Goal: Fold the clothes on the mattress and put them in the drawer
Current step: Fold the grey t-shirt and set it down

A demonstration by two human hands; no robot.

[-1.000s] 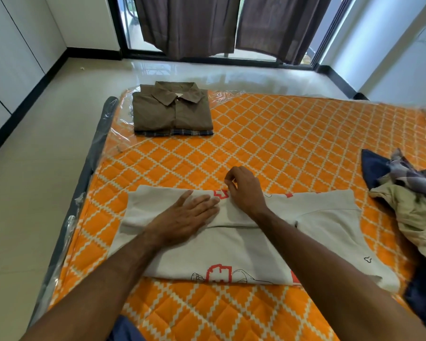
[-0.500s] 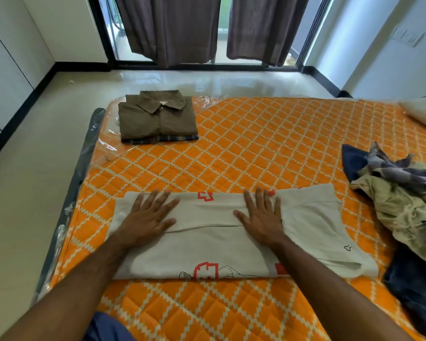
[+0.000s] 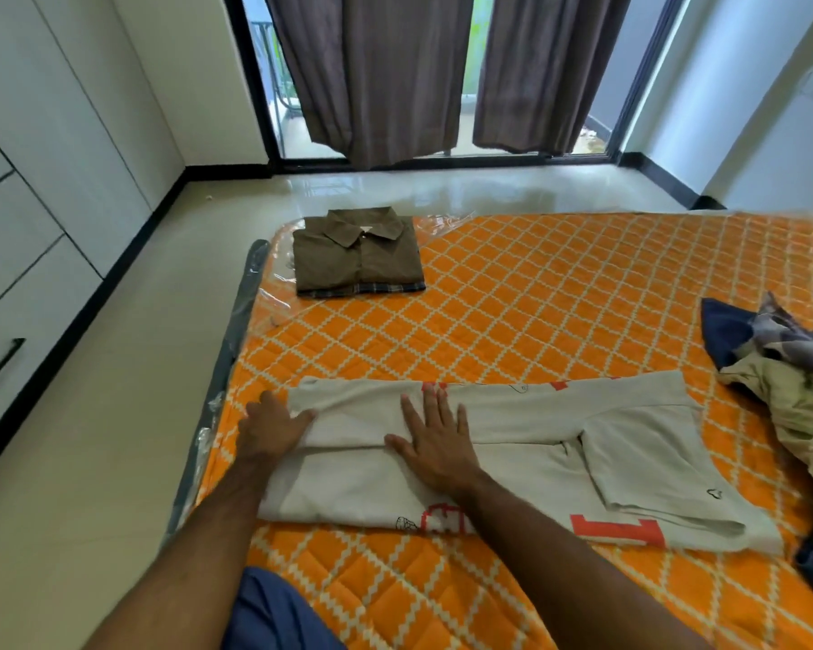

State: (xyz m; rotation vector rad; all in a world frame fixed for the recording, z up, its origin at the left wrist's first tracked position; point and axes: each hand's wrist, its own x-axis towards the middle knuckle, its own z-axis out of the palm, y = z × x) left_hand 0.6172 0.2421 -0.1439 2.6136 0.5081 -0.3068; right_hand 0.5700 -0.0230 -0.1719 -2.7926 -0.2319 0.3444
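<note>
A cream T-shirt [image 3: 512, 443] with red and black printing lies partly folded across the orange quilted mattress [image 3: 559, 297], directly under both hands. The left hand [image 3: 273, 426] sits at the shirt's left end, its fingers tucked around the edge of the upper folded layer there, so it grips that edge of cloth. The right hand [image 3: 435, 445] lies flat just to the right of the left one, palm down on the shirt with fingers straight and slightly spread, pressing on the fabric and holding nothing. To the right of the right hand the shirt runs on, with a folded-in sleeve panel lying on top of it.

Beyond the hands, toward the far left corner of the mattress, a brown collared shirt [image 3: 357, 255] rests neatly folded on top of a plaid garment [image 3: 362, 289] (only a strip of plaid shows under its near edge). Well to the right of the right hand, a loose heap of unfolded clothes [image 3: 789, 368] sits at the mattress edge, dark blue, greyish patterned and pale olive pieces tangled together. Left of the left hand, across the pale floor [image 3: 90, 462], stand white cabinet fronts with a drawer [image 3: 15, 335] bearing a dark handle. Dark curtains [image 3: 372, 72] hang past the mattress's far end
</note>
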